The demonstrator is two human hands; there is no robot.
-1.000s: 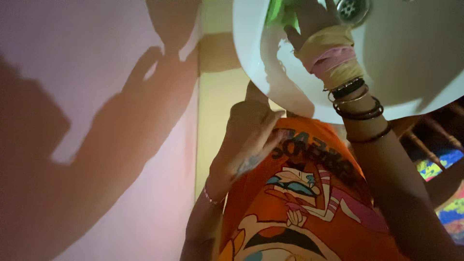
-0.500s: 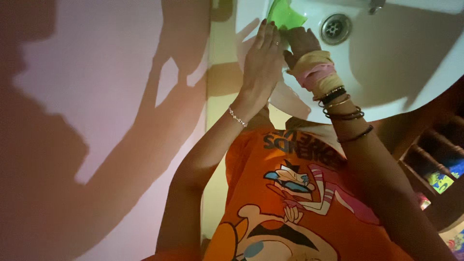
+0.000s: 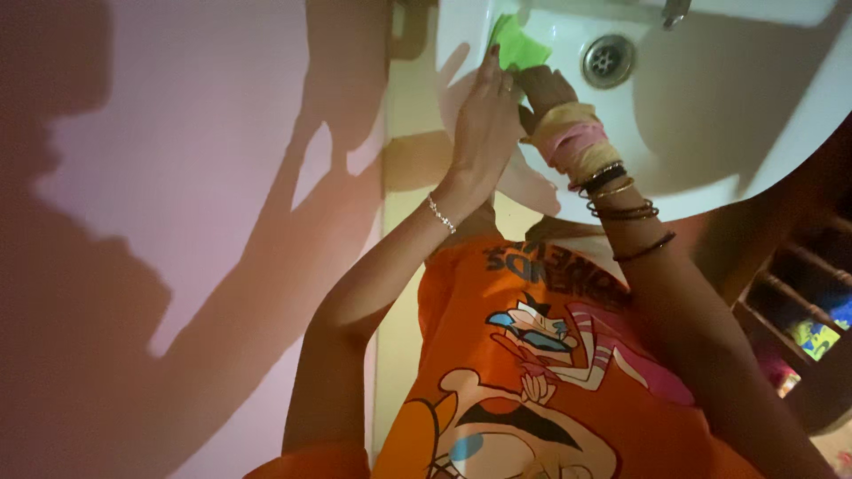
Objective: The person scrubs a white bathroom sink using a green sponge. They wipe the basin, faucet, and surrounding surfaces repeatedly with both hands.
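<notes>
Both hands are in the sink, at its left rim, w/ a green cloth between them, left of the drain. Left hand lies fairly flat, fingers extended, tips touching the cloth's edge. Right hand looks curled on the cloth from the other side; how tight, can't tell. Wrist has scrunchies & bangles. Step in hand: prob. gathering or wringing the cloth over the basin. A next move would need both hands closing firmly on it.
</notes>
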